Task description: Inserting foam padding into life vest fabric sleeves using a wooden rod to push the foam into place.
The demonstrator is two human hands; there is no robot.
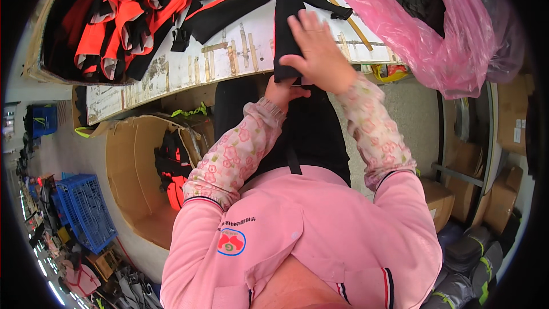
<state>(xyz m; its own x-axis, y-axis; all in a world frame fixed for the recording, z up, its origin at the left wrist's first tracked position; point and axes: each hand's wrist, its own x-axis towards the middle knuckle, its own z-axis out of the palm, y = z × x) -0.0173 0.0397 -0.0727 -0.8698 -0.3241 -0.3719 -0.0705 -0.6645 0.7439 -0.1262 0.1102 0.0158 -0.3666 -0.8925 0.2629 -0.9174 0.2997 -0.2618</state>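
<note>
A long black fabric piece with a thin orange edge lies on the worktable, its near end reaching the front edge. My right hand rests on it, open, palm down with the fingers apart. Below the table's edge, my left hand is closed at the near end of the same piece; part of its grip is hidden beneath the fabric. A black strap runs from the piece toward the right and ends in a small dark fitting. To the left lies another black fabric piece with an orange border.
A box heaped with orange-and-black pieces stands at the table's left. Pink plastic film bulges over the right end of the worktable. An open cardboard carton sits below left, near a blue crate.
</note>
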